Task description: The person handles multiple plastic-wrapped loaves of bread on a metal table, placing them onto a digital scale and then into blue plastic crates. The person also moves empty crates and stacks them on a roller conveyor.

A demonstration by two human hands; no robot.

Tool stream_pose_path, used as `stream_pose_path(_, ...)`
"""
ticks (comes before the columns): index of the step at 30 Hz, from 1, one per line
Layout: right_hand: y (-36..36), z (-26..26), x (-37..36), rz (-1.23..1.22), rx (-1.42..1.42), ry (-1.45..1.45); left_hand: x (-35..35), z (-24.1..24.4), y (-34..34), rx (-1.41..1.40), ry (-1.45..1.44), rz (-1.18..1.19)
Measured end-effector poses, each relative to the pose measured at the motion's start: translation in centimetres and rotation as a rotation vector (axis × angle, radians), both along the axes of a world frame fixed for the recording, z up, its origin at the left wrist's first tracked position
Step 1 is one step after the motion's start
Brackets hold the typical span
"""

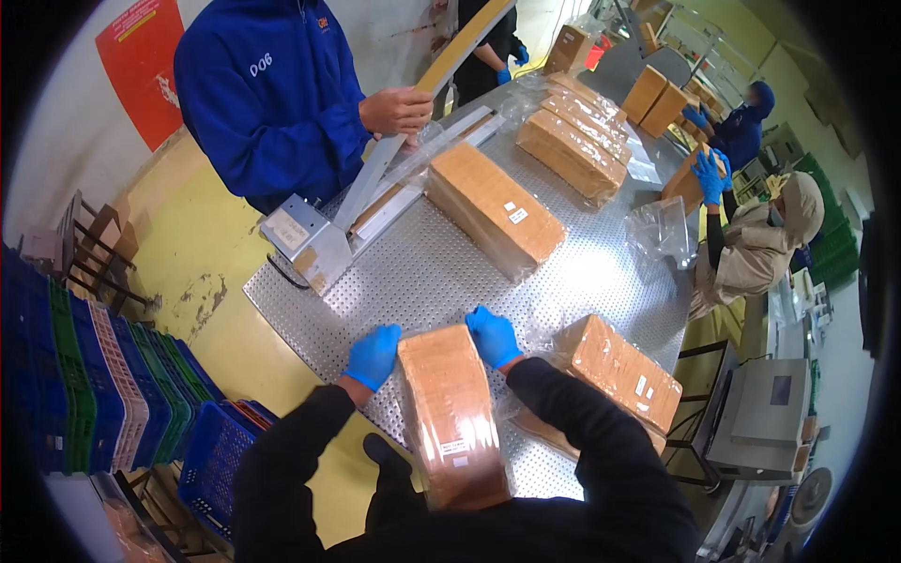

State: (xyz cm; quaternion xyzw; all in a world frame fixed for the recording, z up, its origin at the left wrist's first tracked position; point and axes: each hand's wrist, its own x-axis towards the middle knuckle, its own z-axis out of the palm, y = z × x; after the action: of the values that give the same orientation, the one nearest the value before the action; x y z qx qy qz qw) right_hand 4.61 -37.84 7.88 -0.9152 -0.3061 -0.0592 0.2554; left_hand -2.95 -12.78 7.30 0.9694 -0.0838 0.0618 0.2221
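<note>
A long rectangular bread loaf [450, 401] in a clear plastic bag lies directly before me, with small white labels on top. My left hand [373, 357], in a blue glove, is closed on the bag at the loaf's far left corner. At the far right corner my right hand [495, 338], gloved alike, grips the bag's other side. Beside my right forearm, a bagged loaf [623, 366] rests partly over another one, which my sleeve partly hides. Farther ahead, one more bagged loaf [496, 207] has its far end at an impulse bag sealer [383, 207].
A co-worker's hand [398, 111] holds the sealer's raised arm [464, 46]. Several bagged loaves [574, 148] stand farther along the perforated metal table [317, 324]. Another worker [746, 239] handles a loaf at right. Stacked plastic crates [120, 387] stand at left.
</note>
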Motion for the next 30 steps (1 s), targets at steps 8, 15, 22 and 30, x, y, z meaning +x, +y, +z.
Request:
stream_pose_path(8, 0.0, -2.6, -0.9, -0.16, -0.136, 0.375, -0.9, -1.7, -1.4, -0.239, 0.332, 0.235)
stream_pose_path(15, -1.5, -5.5, 1.1, -0.108, 0.575, 1.039, 0.0, -4.3, 0.3, -0.602, 0.439, 0.182)
stream_pose_path(22, -3.3, -3.6, 2.3, -0.065, 0.795, 1.367, 1.0, 0.7, 5.3, -1.246, 1.043, 0.059)
stream_pose_path(30, -1.9, -1.8, 4.0, 0.191, 0.517, 1.329, 2.3, 1.1, 6.0, -0.804, 0.961, -0.146)
